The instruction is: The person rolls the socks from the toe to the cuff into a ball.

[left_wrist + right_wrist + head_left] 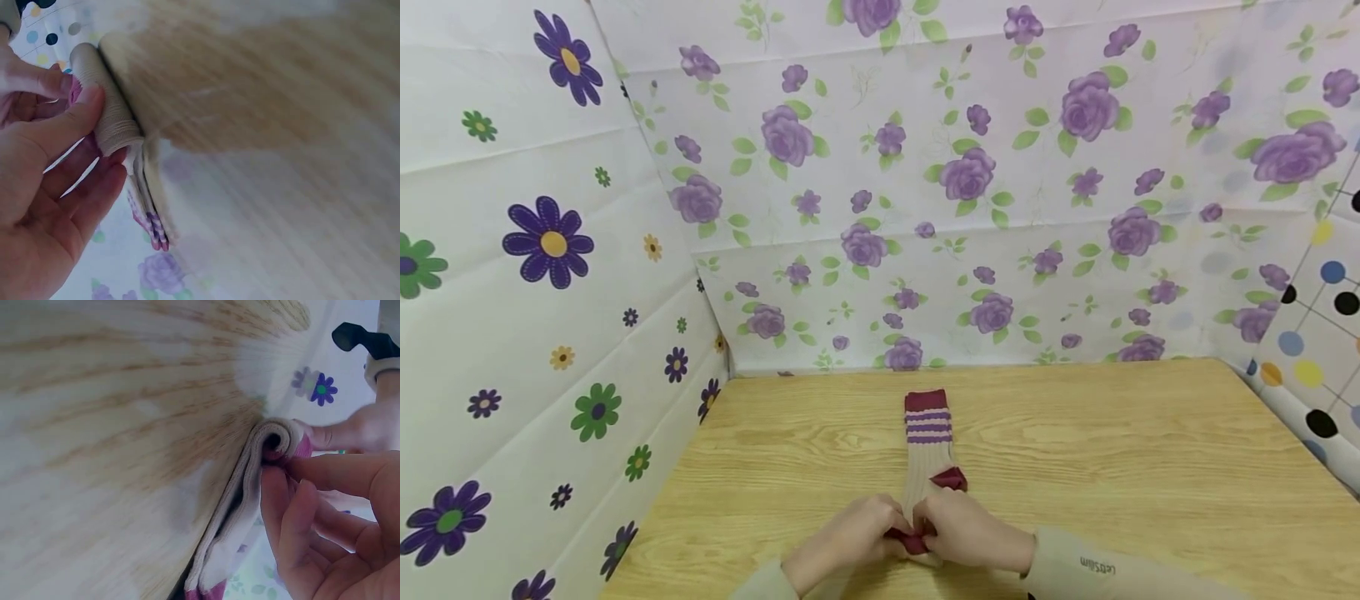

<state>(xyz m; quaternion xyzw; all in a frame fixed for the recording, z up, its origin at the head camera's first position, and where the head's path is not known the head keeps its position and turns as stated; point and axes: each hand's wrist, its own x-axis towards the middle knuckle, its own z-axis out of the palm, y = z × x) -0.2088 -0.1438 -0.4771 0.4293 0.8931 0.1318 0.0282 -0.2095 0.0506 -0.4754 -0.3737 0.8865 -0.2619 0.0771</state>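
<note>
A pair of beige ribbed socks (928,462) lies lengthwise on the wooden table, one sock on top of the other. They have maroon cuffs, purple stripes below the cuffs and a maroon heel that sticks out to the right. The near toe end is curled into a roll (112,103), whose spiral end shows in the right wrist view. My left hand (867,523) pinches the left side of this roll between thumb and fingers. On its right side, my right hand (962,527) grips the roll close beside the left. The cuffs point away from me, flat.
The wooden table (1075,450) reaches back to a wall sheet with purple roses (970,175). A daisy-patterned sheet (647,400) borders the left side, and a dotted sheet (1311,333) the right.
</note>
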